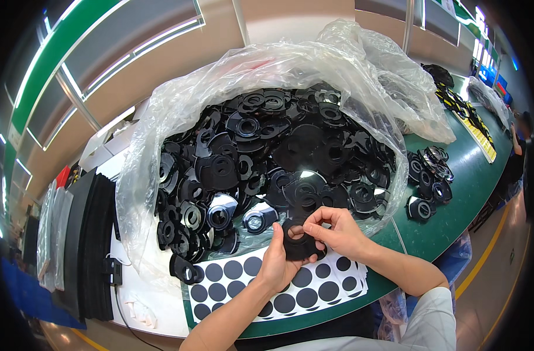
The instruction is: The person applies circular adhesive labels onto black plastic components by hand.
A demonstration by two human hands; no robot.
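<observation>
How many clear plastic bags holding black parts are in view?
2. The big bag sits mid-bench above the left hand and right hand; a smaller bag lies far right. Others may be hidden.

Both hands, left hand and right hand, grip a black ring-shaped part just below a clear bag of black parts, above a sheet of black discs.

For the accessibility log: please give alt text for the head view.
Both hands, left hand and right hand, hold a black ring-shaped part above a white sheet of black round stickers. Behind it, a clear plastic bag brims with similar black parts on a green table.
</observation>
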